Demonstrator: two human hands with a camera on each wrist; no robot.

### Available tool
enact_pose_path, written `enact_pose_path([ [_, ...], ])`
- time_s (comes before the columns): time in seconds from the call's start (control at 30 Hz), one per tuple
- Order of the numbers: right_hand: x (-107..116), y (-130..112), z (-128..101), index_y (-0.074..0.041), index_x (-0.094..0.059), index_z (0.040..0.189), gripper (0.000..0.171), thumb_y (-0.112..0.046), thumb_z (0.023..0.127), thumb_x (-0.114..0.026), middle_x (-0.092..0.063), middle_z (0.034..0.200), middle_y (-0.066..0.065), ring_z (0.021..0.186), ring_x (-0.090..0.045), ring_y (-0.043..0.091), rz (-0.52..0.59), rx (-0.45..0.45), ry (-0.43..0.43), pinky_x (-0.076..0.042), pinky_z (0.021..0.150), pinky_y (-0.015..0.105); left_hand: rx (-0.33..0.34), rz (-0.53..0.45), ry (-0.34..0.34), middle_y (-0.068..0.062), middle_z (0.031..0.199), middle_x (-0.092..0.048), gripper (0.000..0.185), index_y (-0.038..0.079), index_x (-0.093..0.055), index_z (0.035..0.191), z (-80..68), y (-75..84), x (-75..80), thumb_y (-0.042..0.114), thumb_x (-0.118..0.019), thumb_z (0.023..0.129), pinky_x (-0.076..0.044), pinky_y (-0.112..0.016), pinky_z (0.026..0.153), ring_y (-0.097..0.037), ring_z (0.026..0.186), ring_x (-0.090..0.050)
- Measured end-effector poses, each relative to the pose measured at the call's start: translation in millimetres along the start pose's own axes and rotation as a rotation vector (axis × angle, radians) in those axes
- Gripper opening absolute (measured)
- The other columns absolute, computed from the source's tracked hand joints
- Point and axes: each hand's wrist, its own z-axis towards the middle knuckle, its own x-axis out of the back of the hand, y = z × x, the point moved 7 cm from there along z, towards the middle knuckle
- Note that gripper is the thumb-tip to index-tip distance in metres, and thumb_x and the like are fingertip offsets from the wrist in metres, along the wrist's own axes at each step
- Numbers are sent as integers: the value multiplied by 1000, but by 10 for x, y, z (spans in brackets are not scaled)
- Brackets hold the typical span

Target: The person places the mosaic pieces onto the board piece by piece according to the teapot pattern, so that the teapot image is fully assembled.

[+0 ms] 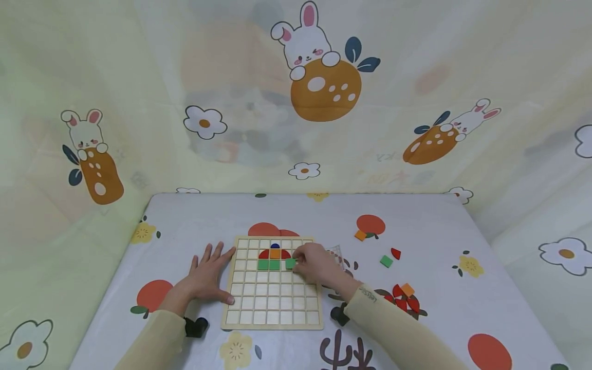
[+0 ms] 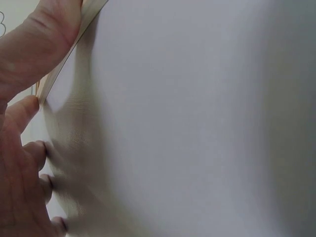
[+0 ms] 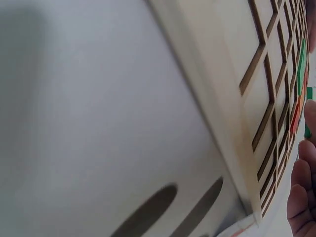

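Green tile (image 1: 290,263) seemingly pinched, right hand (image 1: 316,264)

My left hand (image 2: 22,123) fills the left edge of the frame, thumb pressed on the wooden board's edge (image 2: 74,47) (upper left); pale cloth (image 2: 197,123) covers the rest.

You see a green square tile (image 1: 290,263) lying flat on the wooden grid board (image 1: 272,313), third row, just right of two matching green tiles (image 1: 269,264) seated in their cells.
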Motion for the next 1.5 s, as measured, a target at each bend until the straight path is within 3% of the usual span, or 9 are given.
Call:
enact_pose_path([
  [0.17,-40,-53,36,-1,-70,98,22,-11,80,-77,-62,82,0,71,-50,12,-9,57,22,-46,66,27,1,3,5,-19,158,-9,128,18,-26,152,4,5,1,55,-89,47,1,-70,106,-45,143,4],
  [0.73,-96,-45,15,-2,-69,99,20,-10,82,-75,-61,83,0,74,-51,13,30,-23,14,-48,70,29,-8,7,6,-19,158,-10,128,18,-26,152,15,4,-8,56,-88,47,1,-70,106,-45,143,4],
  [1.1,-123,-46,23,-3,-69,100,20,-11,82,-75,-61,83,-1,74,-51,12,20,-15,-5,-47,68,27,-10,-4,6,-19,158,-10,128,18,-26,152,22,-3,-17,54,-89,46,1,-70,106,-44,143,3],
  [1.3,-42,-5,-2,-4,-70,102,21,-9,82,-74,-64,87,1,75,-54,11,81,0,43,-49,69,29,0,-6,-4,-19,158,-9,128,18,-25,152,20,-1,-24,54,-89,47,2,-70,106,-45,143,5],
  [1.5,142,164,-74,-5,-70,103,22,-10,82,-73,-62,83,-3,74,-53,13,184,-70,73,-48,67,28,-6,-1,-6,-19,158,-9,127,17,-25,152,-1,-1,3,53,-89,48,1,-70,106,-45,143,4],
])
